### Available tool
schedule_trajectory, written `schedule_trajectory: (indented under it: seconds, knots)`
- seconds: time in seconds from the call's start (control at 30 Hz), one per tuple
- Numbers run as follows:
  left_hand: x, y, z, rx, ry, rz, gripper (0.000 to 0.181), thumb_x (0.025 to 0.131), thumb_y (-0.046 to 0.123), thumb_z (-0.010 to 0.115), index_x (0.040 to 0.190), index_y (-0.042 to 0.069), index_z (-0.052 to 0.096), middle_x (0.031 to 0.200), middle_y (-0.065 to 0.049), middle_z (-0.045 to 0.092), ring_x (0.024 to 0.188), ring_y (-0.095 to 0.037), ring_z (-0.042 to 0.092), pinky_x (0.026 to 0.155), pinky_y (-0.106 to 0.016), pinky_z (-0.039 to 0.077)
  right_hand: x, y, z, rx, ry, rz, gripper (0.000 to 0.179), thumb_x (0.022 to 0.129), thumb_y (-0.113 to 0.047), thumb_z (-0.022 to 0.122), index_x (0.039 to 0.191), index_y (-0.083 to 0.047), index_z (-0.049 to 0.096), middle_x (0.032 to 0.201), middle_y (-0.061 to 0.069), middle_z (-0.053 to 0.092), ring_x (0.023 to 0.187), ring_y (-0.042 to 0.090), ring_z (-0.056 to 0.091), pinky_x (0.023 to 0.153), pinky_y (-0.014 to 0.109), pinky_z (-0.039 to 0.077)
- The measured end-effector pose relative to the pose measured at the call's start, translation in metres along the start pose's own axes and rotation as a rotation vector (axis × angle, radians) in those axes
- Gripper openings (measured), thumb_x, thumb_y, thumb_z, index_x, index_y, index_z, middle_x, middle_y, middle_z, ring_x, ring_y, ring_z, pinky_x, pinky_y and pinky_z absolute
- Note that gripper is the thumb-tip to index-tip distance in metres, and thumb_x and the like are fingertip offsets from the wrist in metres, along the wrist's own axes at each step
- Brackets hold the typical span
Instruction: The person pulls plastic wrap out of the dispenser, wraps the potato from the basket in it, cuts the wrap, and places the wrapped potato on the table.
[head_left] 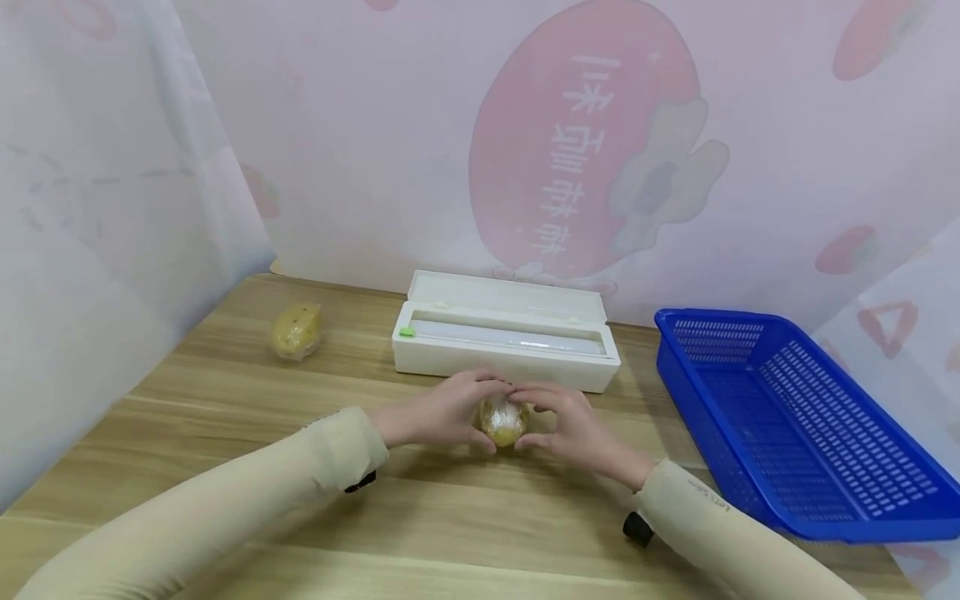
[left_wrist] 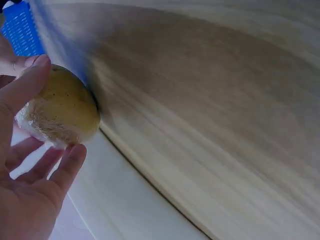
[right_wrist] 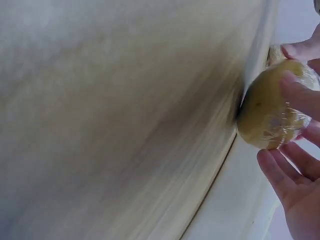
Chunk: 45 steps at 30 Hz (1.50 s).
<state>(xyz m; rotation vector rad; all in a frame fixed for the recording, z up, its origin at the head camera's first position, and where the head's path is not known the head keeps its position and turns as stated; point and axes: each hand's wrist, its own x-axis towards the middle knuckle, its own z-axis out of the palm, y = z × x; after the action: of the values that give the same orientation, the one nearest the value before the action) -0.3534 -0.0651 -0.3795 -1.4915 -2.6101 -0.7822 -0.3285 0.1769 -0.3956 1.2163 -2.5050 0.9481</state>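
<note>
A potato (head_left: 503, 423) wrapped in clear cling film sits low over the table between both hands, just in front of a white cling film dispenser (head_left: 502, 362). My left hand (head_left: 450, 410) grips its left side, with the thumb nearer me and the fingers toward the dispenser. From the other side my right hand (head_left: 573, 427) grips the same potato in a like way. In the left wrist view the film lies crinkled on the potato (left_wrist: 75, 107); shiny folds show on it in the right wrist view too. The palms hide part of its sides.
Another film-wrapped potato (head_left: 296, 331) lies at the table's back left. The dispenser's lid (head_left: 506, 298) stands raised, with a film roll (head_left: 510, 337) inside and a green slider (head_left: 407, 332) at its left end. A blue plastic basket (head_left: 693, 400) stands at the right.
</note>
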Motion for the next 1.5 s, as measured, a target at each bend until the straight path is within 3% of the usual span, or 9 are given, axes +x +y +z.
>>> schedule_trajectory:
  seconds: [0.3, 0.53, 0.73, 0.87, 0.97, 1.1, 1.2, 1.37, 1.5]
  knots:
    - [-0.002, -0.001, -0.011, -0.406, -0.006, -0.101, 0.035, 0.098, 0.033, 0.063, 0.123, 0.008, 0.067, 0.104, 0.007, 0.070, 0.092, -0.013, 0.066, 0.080, -0.032, 0.055, -0.002, -0.011, -0.013, 0.403, 0.003, 0.289, 0.031, 0.100, -0.019, 0.061, 0.125, -0.002, 0.066, 0.116, 0.009, 0.068, 0.098, 0.022, 0.066, 0.081, 0.046, 0.054]
    - [-0.003, 0.002, -0.003, -0.650, -0.070, -0.292, 0.035, 0.105, 0.027, 0.051, 0.120, -0.001, 0.065, 0.097, -0.005, 0.069, 0.080, -0.023, 0.069, 0.073, -0.041, 0.057, -0.001, -0.014, -0.008, 0.641, -0.084, 0.530, 0.040, 0.103, -0.028, 0.054, 0.113, 0.007, 0.068, 0.097, 0.014, 0.071, 0.086, 0.028, 0.068, 0.082, 0.053, 0.052]
    - [-0.001, 0.002, 0.008, -0.547, 0.002, -0.339, 0.033, 0.104, 0.024, 0.053, 0.123, 0.000, 0.063, 0.102, -0.008, 0.067, 0.074, -0.019, 0.069, 0.065, -0.037, 0.058, -0.001, -0.010, 0.000, 0.682, -0.055, 0.622, 0.039, 0.103, -0.024, 0.055, 0.115, 0.013, 0.064, 0.093, 0.016, 0.070, 0.081, 0.027, 0.069, 0.075, 0.042, 0.057]
    - [-0.001, 0.007, 0.010, -0.317, 0.070, -0.265, 0.036, 0.104, 0.027, 0.053, 0.128, 0.001, 0.061, 0.118, -0.011, 0.065, 0.094, -0.019, 0.067, 0.077, -0.035, 0.056, 0.000, -0.010, 0.003, 0.539, 0.019, 0.585, 0.033, 0.102, -0.021, 0.058, 0.115, 0.009, 0.065, 0.095, 0.013, 0.069, 0.079, 0.023, 0.067, 0.071, 0.042, 0.057]
    - [-0.002, 0.012, 0.008, -0.174, 0.053, -0.230, 0.050, 0.102, 0.040, 0.054, 0.136, 0.003, 0.056, 0.133, -0.014, 0.056, 0.113, -0.023, 0.057, 0.090, -0.038, 0.050, 0.000, -0.012, 0.003, 0.376, 0.051, 0.531, 0.032, 0.100, -0.023, 0.061, 0.118, 0.003, 0.065, 0.103, 0.011, 0.068, 0.081, 0.022, 0.065, 0.071, 0.040, 0.057]
    - [-0.007, 0.015, 0.008, -0.131, -0.041, -0.236, 0.081, 0.088, 0.057, 0.067, 0.148, 0.007, 0.043, 0.145, -0.014, 0.043, 0.123, -0.024, 0.048, 0.096, -0.040, 0.045, -0.004, -0.015, 0.002, 0.288, 0.028, 0.511, 0.042, 0.095, -0.030, 0.068, 0.126, -0.003, 0.063, 0.113, 0.011, 0.067, 0.084, 0.020, 0.066, 0.069, 0.034, 0.055]
    - [-0.010, 0.013, 0.010, -0.141, -0.060, -0.209, 0.096, 0.078, 0.054, 0.079, 0.150, 0.007, 0.038, 0.144, -0.010, 0.043, 0.120, -0.021, 0.049, 0.095, -0.036, 0.045, -0.006, -0.015, 0.002, 0.329, -0.014, 0.514, 0.056, 0.087, -0.029, 0.078, 0.133, -0.005, 0.059, 0.113, 0.012, 0.066, 0.088, 0.021, 0.066, 0.070, 0.033, 0.055]
    - [-0.007, 0.008, 0.013, -0.218, -0.025, -0.133, 0.090, 0.073, 0.037, 0.088, 0.143, 0.001, 0.043, 0.128, -0.005, 0.055, 0.110, -0.019, 0.056, 0.091, -0.034, 0.049, -0.009, -0.013, 0.002, 0.416, -0.086, 0.488, 0.081, 0.074, -0.017, 0.089, 0.142, -0.002, 0.047, 0.113, 0.015, 0.061, 0.089, 0.026, 0.066, 0.072, 0.032, 0.056]
    - [-0.004, 0.004, 0.014, -0.272, -0.017, -0.137, 0.080, 0.071, 0.034, 0.090, 0.134, 0.003, 0.050, 0.117, -0.001, 0.061, 0.104, -0.018, 0.061, 0.087, -0.034, 0.051, -0.008, -0.011, 0.004, 0.442, -0.103, 0.478, 0.087, 0.072, -0.012, 0.089, 0.145, 0.001, 0.043, 0.112, 0.016, 0.059, 0.088, 0.028, 0.066, 0.071, 0.032, 0.056]
